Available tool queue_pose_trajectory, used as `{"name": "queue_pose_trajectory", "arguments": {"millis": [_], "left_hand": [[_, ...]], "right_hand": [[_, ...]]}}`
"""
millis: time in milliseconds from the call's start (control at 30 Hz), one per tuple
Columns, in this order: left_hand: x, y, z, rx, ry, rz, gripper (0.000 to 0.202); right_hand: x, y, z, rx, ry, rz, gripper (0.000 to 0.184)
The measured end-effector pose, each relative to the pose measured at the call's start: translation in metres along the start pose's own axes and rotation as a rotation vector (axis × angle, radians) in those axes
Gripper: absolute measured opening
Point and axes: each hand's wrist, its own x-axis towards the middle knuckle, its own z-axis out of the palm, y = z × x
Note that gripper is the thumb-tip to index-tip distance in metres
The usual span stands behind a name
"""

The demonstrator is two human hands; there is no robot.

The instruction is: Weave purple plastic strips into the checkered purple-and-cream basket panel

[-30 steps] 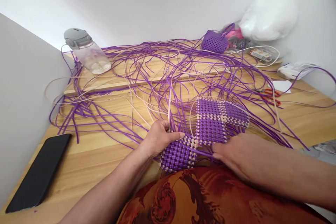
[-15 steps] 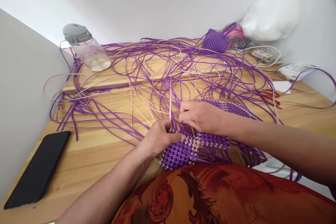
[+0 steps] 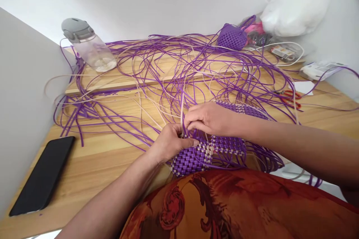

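A flat woven panel of purple and cream plastic strips lies at the near edge of the wooden table, with long loose strips trailing from it across the top. My left hand is closed on the panel's left part, thumb pressed on the weave. My right hand reaches over the panel and pinches strips just above the left hand, beside an upright cream strip.
A black phone lies at the near left. A clear water bottle stands at the back left. A small purple woven basket, a white bag and clutter sit at the back right; red-handled scissors lie at the right.
My right hand left the near right side of the panel, crossed over it and now pinches strips beside my left hand. The panel has bunched nearer me.
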Motion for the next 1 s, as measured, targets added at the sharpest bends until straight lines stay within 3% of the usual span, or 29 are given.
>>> {"name": "queue_pose_trajectory", "arguments": {"millis": [133,233,367,467,700,1000], "left_hand": [[0.002,-0.002,0.0,-0.066,-0.053,-0.056,0.024],[0.003,-0.004,0.0,-0.101,-0.048,-0.094,0.024],[0.005,-0.006,0.001,-0.139,0.037,-0.048,0.037],[0.005,-0.006,0.001,-0.156,0.065,-0.029,0.035],[0.006,-0.008,0.003,-0.132,0.075,-0.043,0.022],[0.01,-0.013,0.007,0.185,0.108,0.004,0.018]], "right_hand": [[-0.003,-0.001,-0.003,-0.006,-0.019,0.181,0.011],[-0.013,-0.007,-0.003,-0.098,0.003,0.219,0.013],[-0.029,-0.02,0.002,-0.072,0.064,0.354,0.009],[-0.039,-0.029,0.013,-0.001,0.123,0.473,0.01],[-0.052,-0.04,0.049,0.041,0.349,0.433,0.013],[-0.056,-0.019,0.074,0.23,0.475,0.318,0.008]]}}
